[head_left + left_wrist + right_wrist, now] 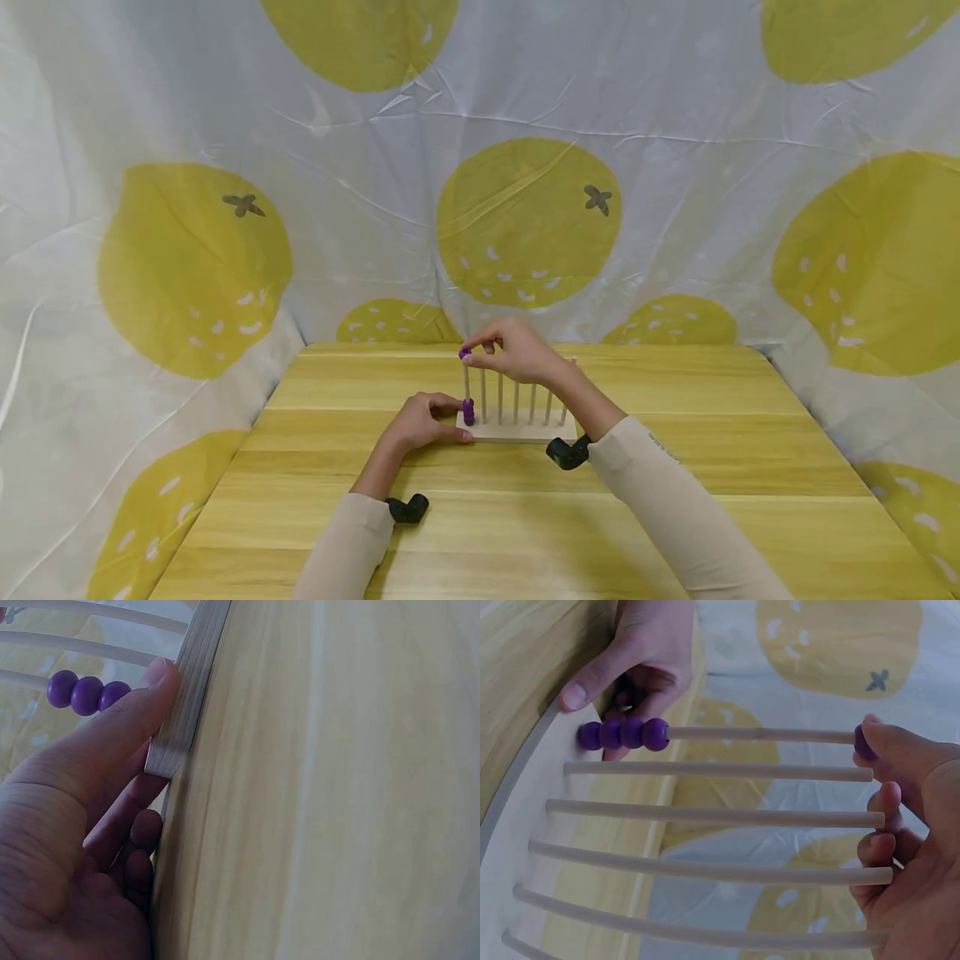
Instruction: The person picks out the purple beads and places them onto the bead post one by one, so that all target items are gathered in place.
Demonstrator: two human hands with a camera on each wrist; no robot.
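A pale wooden base [517,432] carries a row of several upright wooden pegs [727,817]. Several purple beads [621,734] are stacked at the foot of the leftmost peg. My left hand [420,422] grips the left end of the base, thumb on its front edge and fingers behind. At the top of that same peg, my right hand [517,352] pinches another purple bead [864,742] between thumb and index finger. The bead sits at the peg's tip; its hole is mostly hidden by the fingers. The other pegs in the right wrist view bear no beads.
The base stands on a yellow wood-grain table [480,533], near its far edge. Behind and beside the table hangs a whitish curtain [360,192] with big yellow fruit prints. A black wrist device [408,508] is strapped by each beige sleeve.
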